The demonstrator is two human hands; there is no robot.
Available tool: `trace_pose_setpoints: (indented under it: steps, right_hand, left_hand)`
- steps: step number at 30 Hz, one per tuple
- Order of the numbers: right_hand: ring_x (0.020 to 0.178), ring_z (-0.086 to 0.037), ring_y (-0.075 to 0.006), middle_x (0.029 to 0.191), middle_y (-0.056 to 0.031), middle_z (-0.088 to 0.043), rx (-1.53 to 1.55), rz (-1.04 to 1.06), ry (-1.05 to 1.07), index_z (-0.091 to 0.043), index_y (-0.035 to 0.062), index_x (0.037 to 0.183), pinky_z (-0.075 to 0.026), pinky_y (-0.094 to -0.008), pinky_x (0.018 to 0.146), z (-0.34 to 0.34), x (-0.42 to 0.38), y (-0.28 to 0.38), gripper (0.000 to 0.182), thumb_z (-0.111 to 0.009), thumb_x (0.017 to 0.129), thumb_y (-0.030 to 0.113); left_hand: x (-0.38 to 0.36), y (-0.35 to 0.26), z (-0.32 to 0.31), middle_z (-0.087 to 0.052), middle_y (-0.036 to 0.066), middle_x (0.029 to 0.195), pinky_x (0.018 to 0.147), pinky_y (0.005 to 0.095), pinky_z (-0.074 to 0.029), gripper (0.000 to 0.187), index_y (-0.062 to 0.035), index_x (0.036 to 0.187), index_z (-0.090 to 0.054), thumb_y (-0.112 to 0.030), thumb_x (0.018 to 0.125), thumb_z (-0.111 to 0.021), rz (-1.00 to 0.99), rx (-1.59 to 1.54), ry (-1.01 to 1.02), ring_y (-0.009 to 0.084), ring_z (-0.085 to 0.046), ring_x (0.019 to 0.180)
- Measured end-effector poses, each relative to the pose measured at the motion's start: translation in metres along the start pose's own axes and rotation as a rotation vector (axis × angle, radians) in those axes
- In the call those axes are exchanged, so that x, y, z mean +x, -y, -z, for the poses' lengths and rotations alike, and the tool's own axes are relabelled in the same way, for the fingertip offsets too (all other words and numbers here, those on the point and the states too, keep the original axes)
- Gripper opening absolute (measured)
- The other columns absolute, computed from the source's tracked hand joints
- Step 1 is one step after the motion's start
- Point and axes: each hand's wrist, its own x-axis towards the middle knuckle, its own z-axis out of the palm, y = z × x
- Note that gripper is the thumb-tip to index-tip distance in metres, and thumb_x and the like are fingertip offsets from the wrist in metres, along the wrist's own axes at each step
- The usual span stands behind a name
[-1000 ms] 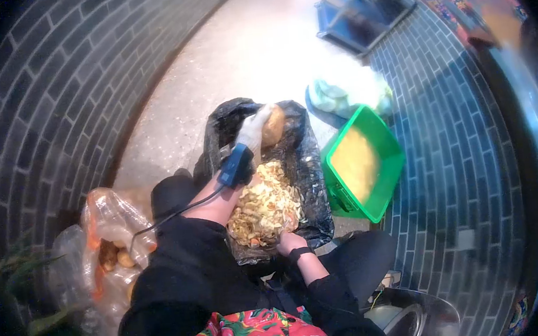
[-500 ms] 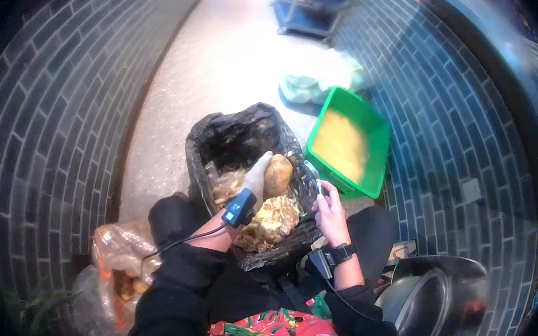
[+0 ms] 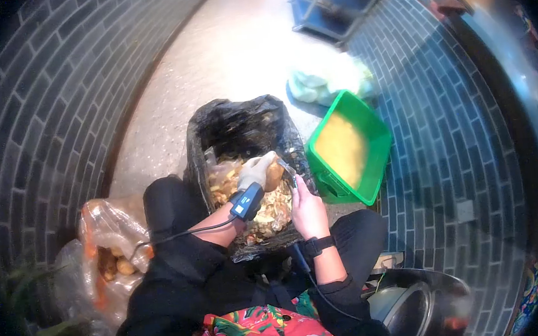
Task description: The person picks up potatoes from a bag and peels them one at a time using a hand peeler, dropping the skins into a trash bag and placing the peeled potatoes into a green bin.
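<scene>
My left hand, in a pale glove, grips a brown potato over a bin lined with a black plastic bag. My right hand is bare and closed around a metal peeler. The peeler's head is at the potato's right side; whether it touches the skin is too small to tell. Under both hands lies a heap of peelings and scraps inside the bag. Part of the potato is hidden by the glove.
Right of the bin stands a green crate with yellowish contents. Behind it is a pale green plastic bundle. A clear bag with potatoes sits at my left. A metal basin is at lower right. Brick walls flank both sides.
My right hand has moved left with the peeler, from beside the green crate to the potato. The potato has turned in my left hand and is more covered by it. The view has shifted slightly.
</scene>
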Motion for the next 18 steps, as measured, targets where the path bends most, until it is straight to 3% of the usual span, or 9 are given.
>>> trace_pose_setpoints:
  steps: [3,5,7,8,11,14,17,18]
  right_hand:
    - [0.07,-0.063,-0.0449,0.074,-0.0293,-0.062,-0.079,0.018,-0.012,-0.052,0.0073,0.132,-0.05,-0.0527,0.066,-0.008,0.001,0.008,0.038,-0.048,0.097,0.021]
    - [0.068,-0.063,-0.0449,0.072,-0.029,-0.062,-0.08,0.025,-0.031,-0.054,0.006,0.13,-0.049,-0.0536,0.065,-0.01,-0.004,0.017,0.037,-0.048,0.097,0.021]
    - [0.068,-0.063,-0.0446,0.071,-0.0292,-0.061,-0.058,0.05,0.013,-0.054,0.0057,0.129,-0.049,-0.0542,0.064,-0.014,-0.012,0.025,0.036,-0.047,0.097,0.021]
    - [0.071,-0.063,-0.0452,0.074,-0.0302,-0.062,-0.064,0.017,0.096,-0.054,0.0058,0.129,-0.049,-0.0547,0.067,-0.022,-0.017,0.026,0.036,-0.047,0.097,0.021]
    - [0.079,-0.062,-0.0467,0.084,-0.0308,-0.062,0.12,0.016,0.031,-0.052,0.0072,0.132,-0.048,-0.0535,0.073,-0.047,-0.024,0.021,0.039,-0.047,0.097,0.023]
    - [0.083,-0.063,-0.0453,0.087,-0.0298,-0.063,0.278,0.004,-0.008,-0.052,0.0125,0.135,-0.051,-0.0473,0.073,-0.038,-0.021,0.013,0.039,-0.048,0.098,0.025]
    - [0.095,-0.067,-0.0361,0.102,-0.0266,-0.065,0.291,-0.091,-0.019,-0.054,0.0086,0.133,-0.052,-0.0394,0.081,-0.002,-0.01,0.014,0.037,-0.048,0.098,0.02]
    - [0.087,-0.066,-0.0387,0.094,-0.0275,-0.065,0.29,-0.011,-0.094,-0.053,0.0115,0.134,-0.051,-0.0437,0.077,0.0,-0.002,0.003,0.037,-0.046,0.099,0.024]
  left_hand:
    - [0.017,0.012,0.005,-0.07,0.011,0.103,0.084,0.0319,-0.048,0.056,-0.0035,0.106,-0.071,-0.052,0.079,-0.069,0.068,-0.02,-0.053,0.0187,-0.065,0.089]
    - [0.013,0.008,0.003,-0.069,0.011,0.098,0.076,0.0318,-0.05,0.052,-0.0033,0.101,-0.071,-0.051,0.079,-0.069,0.062,-0.085,-0.057,0.02,-0.065,0.081]
    - [-0.008,-0.033,0.003,-0.067,0.01,0.09,0.065,0.0315,-0.05,0.045,-0.0048,0.091,-0.07,-0.048,0.082,-0.066,0.104,-0.313,-0.04,0.02,-0.064,0.073]
    - [0.005,-0.033,0.0,-0.062,0.007,0.081,0.055,0.0309,-0.049,0.04,-0.0079,0.088,-0.068,-0.047,0.084,-0.062,0.058,-0.424,-0.131,0.0192,-0.06,0.063]
    - [-0.02,-0.086,-0.006,-0.059,0.004,0.073,0.048,0.0338,-0.05,0.042,-0.0103,0.094,-0.062,-0.052,0.086,-0.06,0.149,-0.578,-0.119,0.0198,-0.057,0.055]
    - [-0.015,-0.091,-0.005,-0.063,0.002,0.082,0.046,0.0321,-0.051,0.038,-0.0144,0.097,-0.061,-0.051,0.089,-0.058,0.16,-0.644,-0.014,0.0191,-0.061,0.062]
    - [-0.002,-0.075,-0.002,-0.064,0.002,0.087,0.046,0.0306,-0.051,0.039,-0.0153,0.101,-0.06,-0.052,0.089,-0.057,0.182,-0.743,0.114,0.0164,-0.063,0.069]
    - [-0.013,-0.08,-0.003,-0.064,0.004,0.093,0.054,0.0323,-0.053,0.04,-0.0136,0.106,-0.06,-0.051,0.091,-0.056,0.144,-0.652,0.147,0.0172,-0.062,0.074]
